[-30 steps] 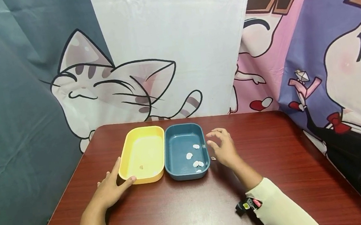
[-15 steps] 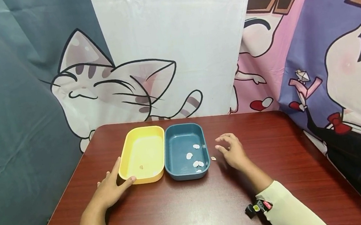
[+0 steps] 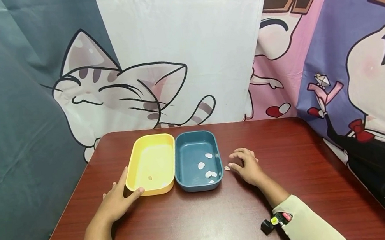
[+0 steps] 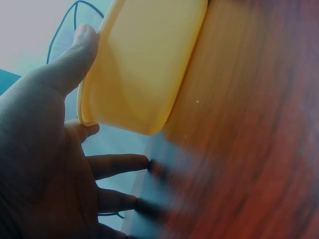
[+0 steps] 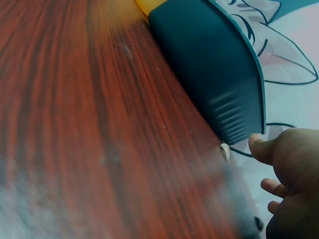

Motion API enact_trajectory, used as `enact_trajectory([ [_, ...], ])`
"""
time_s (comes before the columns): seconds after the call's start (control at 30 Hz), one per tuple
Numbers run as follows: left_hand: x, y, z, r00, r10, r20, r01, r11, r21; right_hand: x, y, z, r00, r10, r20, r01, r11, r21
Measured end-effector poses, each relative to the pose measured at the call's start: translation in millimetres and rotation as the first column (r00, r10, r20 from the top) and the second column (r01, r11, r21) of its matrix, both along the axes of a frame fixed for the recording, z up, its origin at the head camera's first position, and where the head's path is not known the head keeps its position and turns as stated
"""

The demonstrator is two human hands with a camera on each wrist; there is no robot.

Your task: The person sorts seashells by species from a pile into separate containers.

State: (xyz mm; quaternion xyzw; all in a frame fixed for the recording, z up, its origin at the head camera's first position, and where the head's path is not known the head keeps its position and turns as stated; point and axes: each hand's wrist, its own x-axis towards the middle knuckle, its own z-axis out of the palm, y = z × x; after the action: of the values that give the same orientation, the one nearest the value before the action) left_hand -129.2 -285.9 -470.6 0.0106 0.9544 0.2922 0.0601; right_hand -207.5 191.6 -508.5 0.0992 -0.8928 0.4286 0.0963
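Observation:
My left hand (image 3: 117,200) rests at the near left corner of a yellow tray (image 3: 173,153); its thumb lies on the near rim and its index finger along the left side. In the left wrist view, the other fingers stretch out beside the tray. My right hand (image 3: 248,165) hovers over the table right of a blue tray (image 3: 201,188), fingers loosely curved and holding nothing. Close by its thumb tip lies a small pale shell-like piece (image 3: 227,168), which the right wrist view also shows by the blue tray's wall.
Several white shell-like pieces (image 3: 201,165) lie in the blue tray. One small tan piece (image 3: 150,178) is in the yellow tray. Both trays stand side by side on a dark red wooden table (image 3: 189,222), with a printed cartoon curtain (image 3: 182,27) behind.
My right hand has moved right, away from the blue tray's rim, then lowered slightly toward the small piece on the table. The left hand has stayed at the yellow tray.

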Motion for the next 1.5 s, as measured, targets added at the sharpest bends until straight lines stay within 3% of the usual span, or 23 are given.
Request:
enact_trajectory([
  [0.2,-0.3,0.7,-0.9,1.000,-0.002,0.006,0.002,1.000,-0.007,-1.5,3.6,-9.1,0.999,0.041,-0.023,-0.041,0.999,0.006],
  [0.63,-1.6,-0.2,3.8,1.000,-0.004,0.000,0.004,1.000,-0.005,-2.3,2.0,-6.6,0.998,0.070,0.000,-0.070,0.997,0.033],
  [1.0,-1.2,-0.8,1.5,1.000,-0.001,0.016,0.001,1.000,-0.002,-1.5,0.8,-11.0,0.997,0.074,-0.002,-0.074,0.994,0.078],
  [1.5,0.3,1.3,0.3,1.000,0.003,0.015,-0.002,1.000,-0.009,-0.8,0.5,-5.3,0.989,0.114,0.092,-0.128,0.980,0.154],
])
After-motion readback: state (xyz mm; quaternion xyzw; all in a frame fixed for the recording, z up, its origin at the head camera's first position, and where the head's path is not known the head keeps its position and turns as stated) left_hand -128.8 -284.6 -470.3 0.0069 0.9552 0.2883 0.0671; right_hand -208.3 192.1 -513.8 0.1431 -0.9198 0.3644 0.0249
